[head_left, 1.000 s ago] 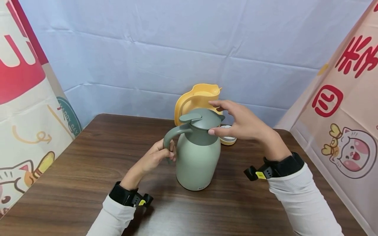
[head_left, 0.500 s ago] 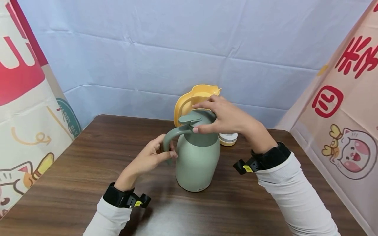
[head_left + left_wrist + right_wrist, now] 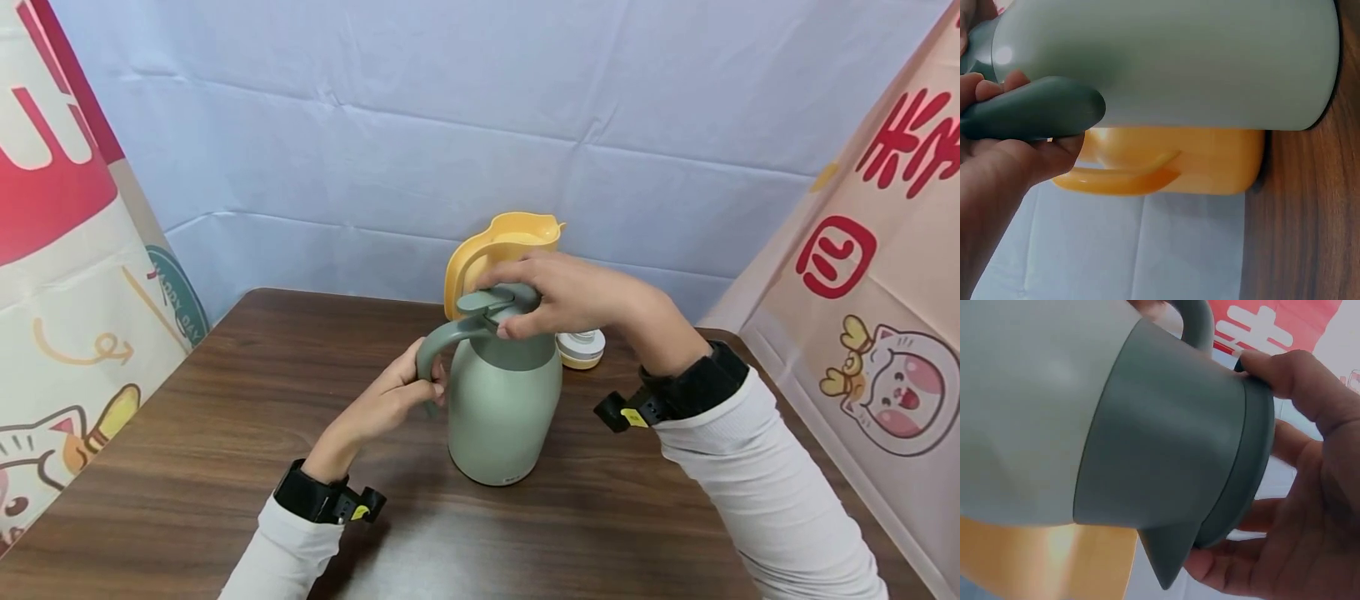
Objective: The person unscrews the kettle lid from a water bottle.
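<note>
A pale green thermos jug (image 3: 504, 417) with a darker green collar stands upright on the table. My left hand (image 3: 386, 400) holds its handle (image 3: 442, 337), fingers curled round it. In the left wrist view the handle's rounded lower end (image 3: 1060, 107) sticks out past the fingers. From the right, my right hand (image 3: 585, 292) grips the round lid (image 3: 1257, 450), thumb on the near side and fingers round the far edge. The lid sits on the collar, above the pointed spout (image 3: 1166, 556). In the head view the right hand hides the spout and part of the lid.
Close behind the thermos jug stands a yellow jug (image 3: 517, 229), partly covered by it and by the right hand. A small white and yellow round lid (image 3: 581, 348) lies on the wooden table (image 3: 300, 367) to the right. Cloth (image 3: 375, 150) hangs behind the table.
My right hand has come left from the lid's right side and closed its thumb and fingers round the lid. The thermos jug stays in place, and my left hand still holds the handle.
</note>
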Demonstrator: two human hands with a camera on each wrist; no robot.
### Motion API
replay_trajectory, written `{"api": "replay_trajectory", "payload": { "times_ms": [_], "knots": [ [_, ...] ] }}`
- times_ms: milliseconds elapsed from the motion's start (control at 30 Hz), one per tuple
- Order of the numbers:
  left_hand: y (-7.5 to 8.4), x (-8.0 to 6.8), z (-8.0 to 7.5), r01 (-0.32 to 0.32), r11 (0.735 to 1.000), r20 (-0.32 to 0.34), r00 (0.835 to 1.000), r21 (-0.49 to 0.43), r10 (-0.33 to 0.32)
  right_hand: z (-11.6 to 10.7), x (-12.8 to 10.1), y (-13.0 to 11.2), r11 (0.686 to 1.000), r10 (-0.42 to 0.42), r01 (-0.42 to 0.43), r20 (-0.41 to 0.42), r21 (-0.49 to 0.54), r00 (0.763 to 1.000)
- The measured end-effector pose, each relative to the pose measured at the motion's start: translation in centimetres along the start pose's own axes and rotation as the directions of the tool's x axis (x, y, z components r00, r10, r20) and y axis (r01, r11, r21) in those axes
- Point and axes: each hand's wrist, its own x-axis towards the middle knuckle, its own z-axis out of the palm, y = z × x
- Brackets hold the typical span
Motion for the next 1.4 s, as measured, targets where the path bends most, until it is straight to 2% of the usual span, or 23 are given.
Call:
{"api": "replay_trajectory", "payload": {
  "times_ms": [100, 233, 433, 533, 700, 1033, 1167, 1400],
  "knots": [
    [-0.1, 0.0, 0.0, 0.012, 1.000, -0.020, 1.000, 0.013, -0.012, -0.1, -0.1, 0.0, 0.998, -0.038, 0.037, 0.025, 0.053, 0.999],
    [-0.1, -0.2, -0.2, 0.026, 0.999, -0.035, 0.999, 0.023, -0.025, 0.1, -0.4, 0.1, 0.993, -0.047, 0.041, 0.049, 0.112, 0.998],
    [-0.1, -0.3, -0.4, 0.009, 1.000, -0.022, 1.000, -0.003, -0.009, 0.4, -0.6, 0.1, 0.987, -0.046, 0.041, 0.028, 0.156, 0.999],
    [-0.1, -0.3, -0.5, 0.004, 1.000, -0.021, 1.000, 0.003, -0.004, 0.7, -0.8, 0.0, 0.990, -0.046, 0.047, -0.011, 0.131, 0.999],
    [0.0, -0.3, -0.4, -0.001, 1.000, -0.021, 1.000, 0.015, 0.001, 1.6, -0.9, -0.4, 0.998, -0.002, 0.010, -0.119, 0.067, 0.993],
    [-0.2, -0.1, -0.3, 0.025, 0.999, -0.028, 0.999, 0.032, -0.024, 3.2, -1.5, -0.4, 0.996, 0.055, -0.030, -0.303, 0.087, 0.951],
    [-0.3, -0.1, -0.4, 0.028, 0.999, -0.024, 0.999, 0.035, -0.028, 3.5, -2.0, -0.4, 0.997, 0.034, -0.008, -0.338, 0.079, 0.940],
    [-0.4, 0.1, -0.5, 0.029, 1.000, -0.012, 0.999, 0.010, -0.029, 3.5, -2.7, -0.5, 0.991, -0.079, 0.114, -0.390, 0.069, 0.917]
  ]
}}
